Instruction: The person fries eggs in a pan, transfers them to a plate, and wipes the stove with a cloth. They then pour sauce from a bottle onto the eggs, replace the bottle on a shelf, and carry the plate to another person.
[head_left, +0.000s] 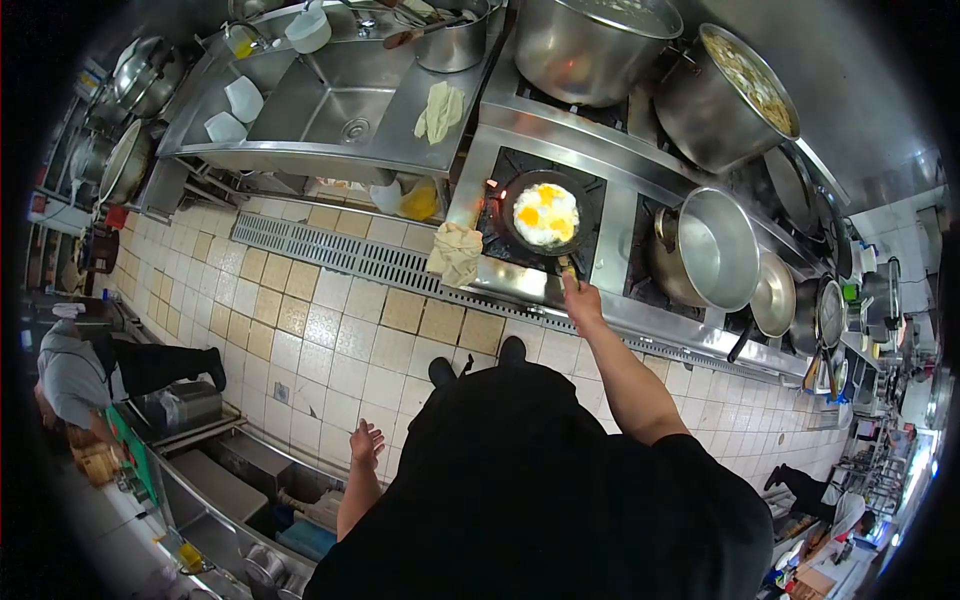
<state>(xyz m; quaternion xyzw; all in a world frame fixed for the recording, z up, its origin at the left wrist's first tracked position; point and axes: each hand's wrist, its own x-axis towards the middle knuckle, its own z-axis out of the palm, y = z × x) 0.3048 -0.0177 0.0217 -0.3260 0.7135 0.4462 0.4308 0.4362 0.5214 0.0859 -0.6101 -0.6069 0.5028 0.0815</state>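
Observation:
My right hand (581, 303) is closed around the handle of a dark frying pan (513, 187) on the stove burner. Several fried eggs (546, 215) lie in the pan, joined into one white round with orange-yellow yolks. Flame glows at the pan's left side. Away from the stove, my left hand (367, 443) hangs at my side with its fingers apart and nothing in it. A crumpled beige cloth (456, 253) lies on the stove's front left corner, left of the pan.
Two large stockpots (590, 60) stand behind the burner. To the right are a big steel pot (716, 250) and a smaller pan (773, 293). A steel sink (350, 95) adjoins on the left, with a pale cloth (439, 112) beside it. Other people (75, 370) stand at far left and far right.

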